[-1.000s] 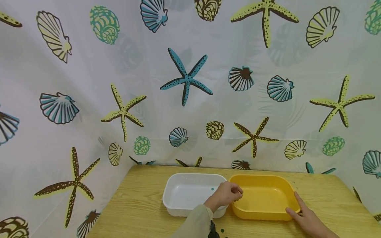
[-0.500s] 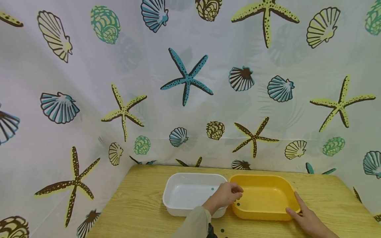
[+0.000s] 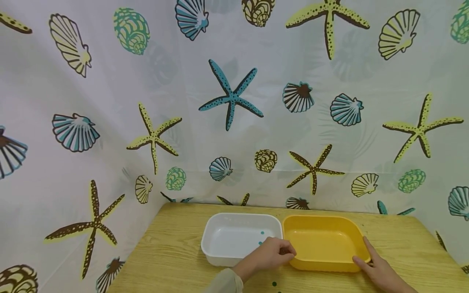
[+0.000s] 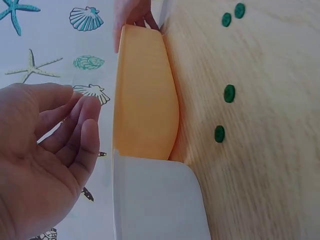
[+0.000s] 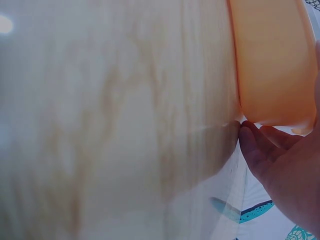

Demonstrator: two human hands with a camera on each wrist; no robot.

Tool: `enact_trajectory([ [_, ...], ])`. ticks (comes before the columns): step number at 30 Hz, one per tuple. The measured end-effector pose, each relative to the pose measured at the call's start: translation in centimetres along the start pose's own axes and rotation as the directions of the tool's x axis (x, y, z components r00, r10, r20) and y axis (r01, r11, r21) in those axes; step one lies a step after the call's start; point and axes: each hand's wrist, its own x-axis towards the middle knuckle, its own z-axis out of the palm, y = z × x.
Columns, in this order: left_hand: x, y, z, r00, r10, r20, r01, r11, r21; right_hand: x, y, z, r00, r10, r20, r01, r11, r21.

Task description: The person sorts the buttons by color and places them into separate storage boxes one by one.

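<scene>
My left hand (image 3: 269,254) hovers over the near right corner of a white basin (image 3: 207,244), beside the yellow basin. In the left wrist view its fingers bend loosely towards the thumb, and nothing shows between them. At the yellow basin's (image 3: 322,265) near right corner, my right hand (image 3: 379,266) holds the outside, thumb on the front and fingers along the right side. A small green disc (image 3: 262,232) lies in the white basin, and another is partly hidden by my left hand. Several dark green, button-like discs (image 4: 229,93) lie on the table in front.
The two basins stand side by side on a wood-grain table (image 3: 172,244). A white curtain (image 3: 256,134) printed with shells and starfish hangs behind the table and along its sides.
A green disc showed below my left hand at the yellow basin half a second ago; it is out of sight now. The left hand has moved left and nearer. My right hand stays put.
</scene>
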Motion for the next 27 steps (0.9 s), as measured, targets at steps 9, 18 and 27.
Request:
enact_trajectory([
  [9, -2.4, -0.5, 0.3, 0.992, 0.027, 0.121, -0.027, 1.000, 0.000, 0.0, 0.2, 0.1, 1.000, -0.006, -0.003, 0.006, 1.000, 0.008],
  [18, -3.2, -1.9, 1.3, 0.953, -0.131, 0.275, 0.110, 0.990, 0.088, 0.0, 0.0, 0.1, 1.000, 0.005, 0.001, -0.005, 1.000, 0.006],
  [27, -3.5, -3.5, 2.0, 0.929, -0.239, 0.283, 0.216, 0.970, 0.111, 0.0, 0.2, 0.1, 1.000, -0.001, 0.003, 0.001, 1.000, 0.012],
])
